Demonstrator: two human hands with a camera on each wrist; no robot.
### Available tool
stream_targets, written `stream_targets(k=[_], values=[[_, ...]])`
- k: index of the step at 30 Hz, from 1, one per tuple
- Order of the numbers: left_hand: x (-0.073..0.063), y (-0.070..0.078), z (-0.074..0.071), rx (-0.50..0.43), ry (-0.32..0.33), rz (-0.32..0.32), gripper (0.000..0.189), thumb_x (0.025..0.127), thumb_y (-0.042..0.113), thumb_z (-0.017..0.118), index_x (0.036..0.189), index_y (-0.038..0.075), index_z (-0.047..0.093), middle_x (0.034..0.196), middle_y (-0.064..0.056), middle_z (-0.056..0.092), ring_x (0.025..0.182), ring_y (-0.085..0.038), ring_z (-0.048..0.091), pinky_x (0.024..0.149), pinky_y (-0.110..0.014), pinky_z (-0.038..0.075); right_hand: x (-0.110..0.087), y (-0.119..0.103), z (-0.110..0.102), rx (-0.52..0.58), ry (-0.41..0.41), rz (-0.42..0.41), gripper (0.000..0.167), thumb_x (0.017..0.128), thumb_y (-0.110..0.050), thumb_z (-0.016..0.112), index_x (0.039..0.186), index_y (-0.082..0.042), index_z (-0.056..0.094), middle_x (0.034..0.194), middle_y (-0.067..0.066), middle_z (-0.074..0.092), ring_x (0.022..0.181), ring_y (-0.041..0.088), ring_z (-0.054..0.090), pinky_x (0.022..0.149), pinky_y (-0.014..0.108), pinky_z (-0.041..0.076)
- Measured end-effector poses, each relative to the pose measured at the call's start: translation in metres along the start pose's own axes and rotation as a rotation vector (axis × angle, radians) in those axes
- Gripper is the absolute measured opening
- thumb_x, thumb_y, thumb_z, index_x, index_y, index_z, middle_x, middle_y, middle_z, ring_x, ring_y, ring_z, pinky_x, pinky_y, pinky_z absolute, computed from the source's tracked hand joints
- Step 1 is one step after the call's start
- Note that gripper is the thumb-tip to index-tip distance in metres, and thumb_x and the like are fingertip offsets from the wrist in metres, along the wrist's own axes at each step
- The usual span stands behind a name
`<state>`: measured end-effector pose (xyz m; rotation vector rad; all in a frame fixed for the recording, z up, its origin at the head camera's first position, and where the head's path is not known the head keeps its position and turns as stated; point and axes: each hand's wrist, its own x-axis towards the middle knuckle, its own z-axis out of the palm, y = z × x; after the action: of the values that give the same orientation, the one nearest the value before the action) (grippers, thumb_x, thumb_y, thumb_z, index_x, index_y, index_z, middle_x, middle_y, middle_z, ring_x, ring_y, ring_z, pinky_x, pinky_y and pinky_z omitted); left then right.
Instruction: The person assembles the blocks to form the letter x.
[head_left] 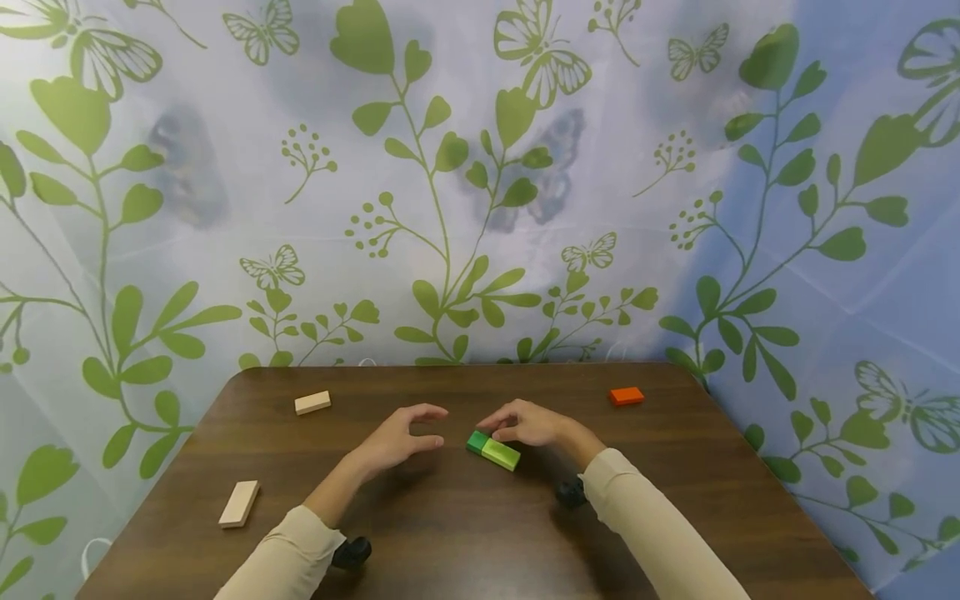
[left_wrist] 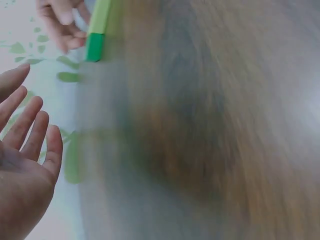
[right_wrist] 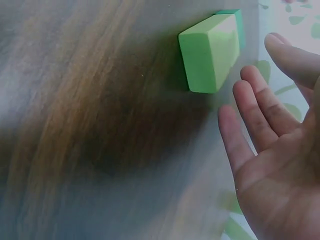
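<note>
Near the table's middle a dark green block and a longer light green block lie end to end, touching. My right hand is just behind and to the right of them, its fingers stretched loosely beside the pair. In the right wrist view a gap shows between these fingers and the light green block. My left hand hovers to the left of the blocks with nothing in it, thumb and fingers apart. The left wrist view shows its palm with the fingers spread.
On the brown wooden table lie a beige block at the back left, a larger beige block at the front left, and an orange-red block at the back right. A leaf-and-butterfly patterned cloth hangs behind the table.
</note>
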<state>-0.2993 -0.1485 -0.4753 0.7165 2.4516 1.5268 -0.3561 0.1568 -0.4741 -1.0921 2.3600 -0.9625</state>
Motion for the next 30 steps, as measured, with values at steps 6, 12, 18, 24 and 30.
stream_targets(k=[6,12,18,24,30], values=[[-0.031,0.013,-0.024,0.008,0.040,0.024,0.043,0.099,0.021,0.073,0.139,0.011,0.062,0.144,-0.013,0.057,0.136,-0.039,0.047,0.104,-0.062,0.040,0.002,0.008,0.001,-0.009,-0.024,0.021,0.034,0.103,-0.010,0.066,0.136,-0.005,0.069,0.127,0.006,0.068,0.111,0.016,0.062,0.092,0.035,0.051],[-0.067,0.015,-0.047,0.030,0.132,0.036,0.041,0.100,0.020,0.072,0.138,0.010,0.063,0.142,-0.013,0.059,0.134,-0.039,0.049,0.102,-0.060,0.043,0.003,0.012,0.001,-0.002,-0.052,0.072,0.034,0.103,-0.016,0.067,0.137,-0.015,0.070,0.131,0.002,0.063,0.119,0.022,0.056,0.094,0.039,0.049],[-0.111,0.011,-0.064,0.080,0.222,0.006,0.042,0.100,0.025,0.073,0.139,0.012,0.062,0.141,-0.008,0.060,0.133,-0.035,0.052,0.100,-0.057,0.046,0.006,0.013,0.006,0.039,-0.045,0.145,0.033,0.101,-0.018,0.070,0.134,-0.021,0.072,0.133,0.001,0.061,0.124,0.023,0.054,0.097,0.042,0.048],[-0.161,0.001,-0.086,0.237,0.349,-0.021,0.040,0.099,0.023,0.073,0.137,0.014,0.063,0.137,-0.006,0.063,0.125,-0.013,0.055,0.091,-0.039,0.052,0.012,0.012,0.009,0.072,-0.039,0.159,0.032,0.100,-0.019,0.072,0.131,-0.021,0.074,0.133,0.001,0.061,0.125,0.025,0.053,0.097,0.043,0.048],[-0.194,-0.014,-0.104,0.270,0.490,-0.110,0.048,0.098,0.021,0.076,0.141,0.008,0.060,0.140,-0.017,0.059,0.116,0.010,0.049,0.086,-0.020,0.050,0.012,0.014,0.010,0.090,-0.029,0.188,0.032,0.099,-0.017,0.073,0.130,-0.020,0.075,0.135,0.005,0.060,0.125,0.028,0.052,0.098,0.047,0.048]])
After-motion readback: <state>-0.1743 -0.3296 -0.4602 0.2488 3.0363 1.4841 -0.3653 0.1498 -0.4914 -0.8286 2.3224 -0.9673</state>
